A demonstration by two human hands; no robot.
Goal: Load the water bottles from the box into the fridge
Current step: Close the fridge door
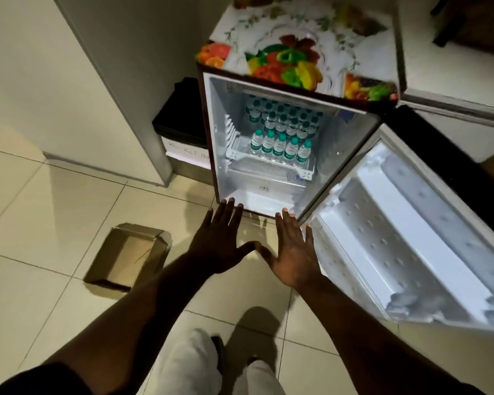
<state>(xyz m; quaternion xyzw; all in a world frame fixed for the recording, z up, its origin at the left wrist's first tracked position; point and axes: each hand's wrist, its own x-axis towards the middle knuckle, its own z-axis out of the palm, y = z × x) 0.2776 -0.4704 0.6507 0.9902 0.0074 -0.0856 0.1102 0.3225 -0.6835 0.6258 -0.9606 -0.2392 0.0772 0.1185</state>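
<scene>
Head view, looking down at the fridge [218, 132], which stands wide open with its door [397, 252] swung out to my right; the door racks hold nothing I can see. The cardboard box [126, 258] lies on the floor to my left, well apart from the fridge, open side up and showing only bare cardboard, so I judge it emptied. The water bottles [280, 143] stand upright in tight rows on the white shelf [268, 168] inside, green caps up, filling it from front to back. Left hand [220, 243] and right hand [293, 252] are both held out flat, fingers spread, palms down, holding nothing, just before the fridge's bottom lip. Loading looks done to me; what is left seems to be closing the door and clearing the box. Floor [54, 218] is large pale glossy tile with dark grout lines. A grey panel [111, 81] rises at left; between it and the fridge sits a black-lidded bin [183, 129], hand-lettered as a recycle bin. A fruit-print cover [297, 55] lies over the fridge top.
</scene>
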